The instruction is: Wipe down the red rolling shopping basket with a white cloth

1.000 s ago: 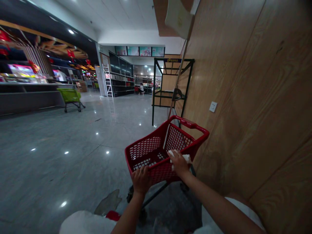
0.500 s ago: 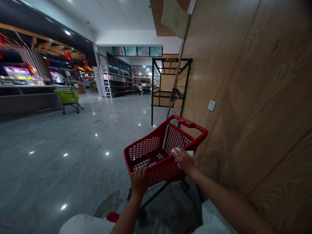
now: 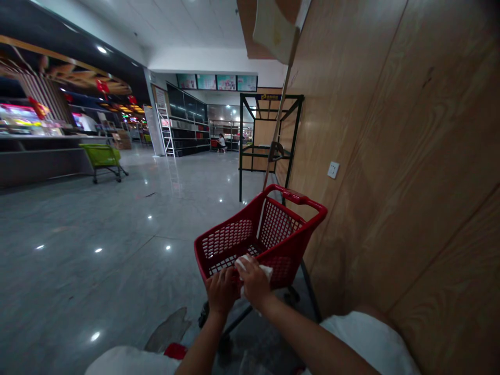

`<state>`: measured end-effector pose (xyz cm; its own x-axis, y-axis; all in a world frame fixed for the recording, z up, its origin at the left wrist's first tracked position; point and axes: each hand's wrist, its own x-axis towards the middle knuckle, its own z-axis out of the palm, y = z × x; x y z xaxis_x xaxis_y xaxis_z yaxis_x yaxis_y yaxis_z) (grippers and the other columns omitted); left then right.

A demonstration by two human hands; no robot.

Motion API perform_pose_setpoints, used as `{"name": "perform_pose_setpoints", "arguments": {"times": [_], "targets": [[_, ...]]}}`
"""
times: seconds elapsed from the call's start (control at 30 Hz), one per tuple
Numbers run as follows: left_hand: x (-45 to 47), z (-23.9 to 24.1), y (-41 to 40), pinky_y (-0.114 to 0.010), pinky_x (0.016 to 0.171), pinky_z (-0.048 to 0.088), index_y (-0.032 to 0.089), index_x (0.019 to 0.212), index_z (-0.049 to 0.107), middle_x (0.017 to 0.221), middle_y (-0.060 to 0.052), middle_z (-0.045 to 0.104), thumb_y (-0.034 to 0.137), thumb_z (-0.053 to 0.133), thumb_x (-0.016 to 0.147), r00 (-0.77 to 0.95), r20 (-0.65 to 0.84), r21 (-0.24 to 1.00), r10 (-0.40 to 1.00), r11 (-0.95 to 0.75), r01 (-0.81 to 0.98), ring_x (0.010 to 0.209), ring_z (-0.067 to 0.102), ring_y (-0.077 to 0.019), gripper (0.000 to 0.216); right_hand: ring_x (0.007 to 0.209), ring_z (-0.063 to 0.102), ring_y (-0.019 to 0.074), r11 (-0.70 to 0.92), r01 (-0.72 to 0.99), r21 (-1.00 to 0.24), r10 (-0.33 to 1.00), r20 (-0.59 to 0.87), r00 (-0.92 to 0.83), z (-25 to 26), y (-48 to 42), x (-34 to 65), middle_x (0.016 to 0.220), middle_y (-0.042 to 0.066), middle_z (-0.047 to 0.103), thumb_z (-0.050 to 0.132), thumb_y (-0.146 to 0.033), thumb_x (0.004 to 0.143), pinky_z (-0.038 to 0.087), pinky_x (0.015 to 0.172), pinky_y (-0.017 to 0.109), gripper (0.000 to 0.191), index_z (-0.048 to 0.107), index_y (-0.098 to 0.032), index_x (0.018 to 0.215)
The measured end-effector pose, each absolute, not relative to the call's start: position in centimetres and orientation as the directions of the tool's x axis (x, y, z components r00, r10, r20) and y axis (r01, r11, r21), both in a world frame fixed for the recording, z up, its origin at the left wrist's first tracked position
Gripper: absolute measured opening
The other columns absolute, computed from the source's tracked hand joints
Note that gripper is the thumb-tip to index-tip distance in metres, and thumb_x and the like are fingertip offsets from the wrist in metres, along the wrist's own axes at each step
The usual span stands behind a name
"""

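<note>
Polished grey floor point(image 3: 121, 224), big store hall, spotlights reflecting in it. Using the red cart point(image 3: 295, 235) as landmark, sides as the person faces it: wood-panelled wall point(image 3: 390, 135) close on its right, dark metal frame point(image 3: 241, 156) behind it, green cart point(image 3: 102, 155) well off to its left. Another person point(image 3: 221, 143) crouches far beyond it.

Red cart sits right in front of the person's knees, basket open upward. Long axis runs diagonally: front end near and left, handle point(image 3: 295, 197) far and right. Both hands are on the near long side, down at the front end.

Left hand point(image 3: 222, 289): fingers curled over the near rim, about half closed, gripping the cart. Thumb not visible. Right hand point(image 3: 254, 284): nearly closed round a wadded white cloth point(image 3: 267, 272), on the same rim, just beside the left; can't tell if they touch.

Key geometry: the rim climbs from the hands toward the handle. Right hand is the nearer to the handle, left is nearer the front corner.
</note>
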<state>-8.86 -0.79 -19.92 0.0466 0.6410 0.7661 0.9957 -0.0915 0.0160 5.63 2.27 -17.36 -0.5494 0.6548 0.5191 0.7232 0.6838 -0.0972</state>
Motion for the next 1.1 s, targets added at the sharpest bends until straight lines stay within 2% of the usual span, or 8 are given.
{"name": "perform_pose_setpoints", "arguments": {"times": [0.17,0.33,0.47,0.67,0.8,0.87,0.97,1.1], "targets": [[-9.7,-19.6,-1.2,-0.035,0.073,0.032,0.022,0.103,0.062,0.09,-0.004,0.067,0.023,0.055,0.082,0.083,0.74,-0.01,0.667,-0.112,0.994,0.079,0.056,-0.0201,0.023,0.13,0.04,0.0238,0.749,0.66,0.056,0.551,0.499,-0.668,-15.8,4.6,10.5,0.136,0.008,0.054,0.047,-0.002,0.08,0.036,0.109,0.042,0.055,0.054,-0.02,0.131],[-9.4,-20.0,-0.9,-0.035,0.076,0.033,0.021,0.104,0.063,0.093,-0.005,0.067,0.02,0.055,0.079,0.075,0.749,-0.004,0.658,-0.108,0.994,0.082,0.056,-0.0205,0.026,0.133,0.037,0.0256,0.508,0.846,0.163,0.668,0.546,-0.506,-12.0,9.2,21.1,0.131,0.008,0.057,0.044,0.003,0.076,0.031,0.112,0.045,0.057,0.058,-0.018,0.127],[-8.7,-20.4,-0.6,-0.035,0.076,0.033,0.021,0.104,0.063,0.094,-0.005,0.068,0.02,0.055,0.078,0.028,0.763,0.04,0.645,-0.09,0.995,0.081,0.056,-0.0208,0.027,0.132,0.038,0.0273,0.313,0.942,0.123,0.716,0.621,-0.319,-10.9,9.9,23.5,0.132,0.011,0.056,0.042,0.003,0.075,0.029,0.111,0.05,0.058,0.058,-0.017,0.127],[-8.0,-20.4,-0.6,-0.036,0.074,0.033,0.021,0.103,0.064,0.093,-0.006,0.068,0.022,0.054,0.078,-0.016,0.762,0.082,0.647,-0.072,0.994,0.08,0.055,-0.0218,0.026,0.13,0.041,0.0254,0.439,0.895,-0.071,0.792,0.501,-0.349,-15.0,5.0,11.9,0.129,0.012,0.058,0.044,0.003,0.075,0.032,0.111,0.043,0.058,0.057,-0.015,0.129],[-8.4,-20.2,-0.9,-0.034,0.073,0.032,0.021,0.103,0.063,0.092,-0.006,0.067,0.026,0.054,0.08,0.003,0.763,0.068,0.646,-0.086,0.994,0.079,0.055,-0.0207,0.025,0.135,0.034,0.0265,0.574,0.807,-0.14,0.733,0.527,-0.43,-18.0,1.0,4.4,0.137,0.012,0.052,0.045,-0.003,0.081,0.033,0.111,0.045,0.055,0.051,-0.014,0.135],[-8.8,-20.2,-1.0,-0.034,0.071,0.032,0.022,0.104,0.062,0.091,-0.005,0.066,0.028,0.056,0.08,0.033,0.758,0.049,0.652,-0.108,0.993,0.077,0.055,-0.0202,0.026,0.134,0.036,0.0262,0.634,0.766,-0.109,0.67,0.573,-0.472,-18.8,0.4,3.4,0.137,0.011,0.053,0.046,-0.006,0.085,0.035,0.111,0.045,0.052,0.051,-0.015,0.136],[-9.6,-20.2,-1.0,-0.034,0.071,0.032,0.022,0.106,0.062,0.092,-0.005,0.066,0.028,0.056,0.079,0.098,0.743,0.001,0.662,-0.148,0.989,0.078,0.055,-0.0198,0.028,0.13,0.042,0.0245,0.681,0.732,0.008,0.585,0.597,-0.55,-18.5,1.7,5.9,0.135,0.007,0.056,0.047,-0.005,0.086,0.037,0.11,0.042,0.049,0.054,-0.019,0.133],[-10.6,-20.1,-0.5,-0.034,0.072,0.033,0.021,0.106,0.062,0.09,-0.004,0.067,0.023,0.056,0.078,0.138,0.754,-0.029,0.643,-0.177,0.984,0.078,0.056,-0.0186,0.028,0.127,0.045,0.0231,0.57,0.809,0.14,0.626,0.565,-0.538,-15.4,5.6,14.7,0.133,0.007,0.058,0.045,-0.002,0.085,0.037,0.108,0.043,0.05,0.057,-0.021,0.129]]}}
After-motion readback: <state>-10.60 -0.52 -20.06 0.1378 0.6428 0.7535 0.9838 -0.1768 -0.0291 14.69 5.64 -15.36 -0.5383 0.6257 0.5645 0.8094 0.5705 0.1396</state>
